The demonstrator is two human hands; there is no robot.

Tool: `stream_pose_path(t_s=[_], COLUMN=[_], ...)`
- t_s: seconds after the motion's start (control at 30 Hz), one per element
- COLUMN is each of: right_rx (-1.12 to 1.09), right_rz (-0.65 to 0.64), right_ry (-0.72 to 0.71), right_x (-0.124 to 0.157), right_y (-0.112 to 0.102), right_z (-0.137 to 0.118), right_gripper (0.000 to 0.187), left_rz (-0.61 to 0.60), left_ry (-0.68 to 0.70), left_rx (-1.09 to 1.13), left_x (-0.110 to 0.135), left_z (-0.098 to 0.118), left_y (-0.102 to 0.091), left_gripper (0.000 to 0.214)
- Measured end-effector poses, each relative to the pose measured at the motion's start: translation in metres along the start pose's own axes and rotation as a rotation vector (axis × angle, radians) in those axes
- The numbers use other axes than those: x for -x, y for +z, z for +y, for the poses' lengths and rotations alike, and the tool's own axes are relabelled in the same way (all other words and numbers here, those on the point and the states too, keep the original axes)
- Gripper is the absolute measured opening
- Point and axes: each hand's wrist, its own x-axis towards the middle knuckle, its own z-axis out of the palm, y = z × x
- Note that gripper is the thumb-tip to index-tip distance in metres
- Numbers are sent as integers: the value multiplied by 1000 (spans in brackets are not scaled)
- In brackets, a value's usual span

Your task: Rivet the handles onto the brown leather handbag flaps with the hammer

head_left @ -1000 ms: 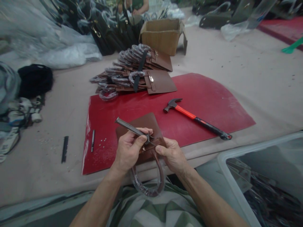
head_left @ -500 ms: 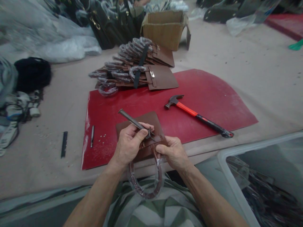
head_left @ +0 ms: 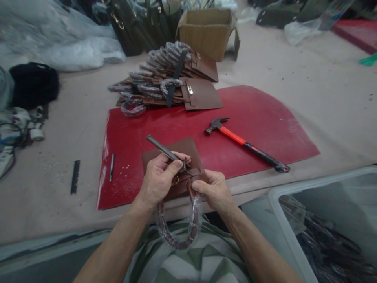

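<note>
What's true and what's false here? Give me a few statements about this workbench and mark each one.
1. The left hand holds a thin metal tool against the brown leather piece. True.
2. The right hand holds the hammer. False: the hammer lies on the red mat; the right hand grips the brown leather piece.
3. A stack of brown pieces sits at the red mat's far edge. True.
4. The cardboard box stands on the red mat. False: it stands on the table beyond the mat.
</note>
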Motion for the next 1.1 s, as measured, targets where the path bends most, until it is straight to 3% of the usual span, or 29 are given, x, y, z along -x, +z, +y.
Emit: stream_pose_path(t_s=[0.33, 0.8, 1.1], right_rx=[-95, -72, -77], right_rz=[-59, -99, -108], right_ry=[-42, -41, -36], right_x=[-1, -2, -2], right_y=[6, 4, 4], right_z=[-3, -3, -1], right_gripper=[28, 34, 26], left_rz=[-16, -14, -10], left_ry=[52, 184, 257], left_rx=[-2, -225, -339], left_x=[1, 4, 6], left_z=[0, 4, 2], left_y=[-2, -1, -2], left_gripper=[20, 14, 12])
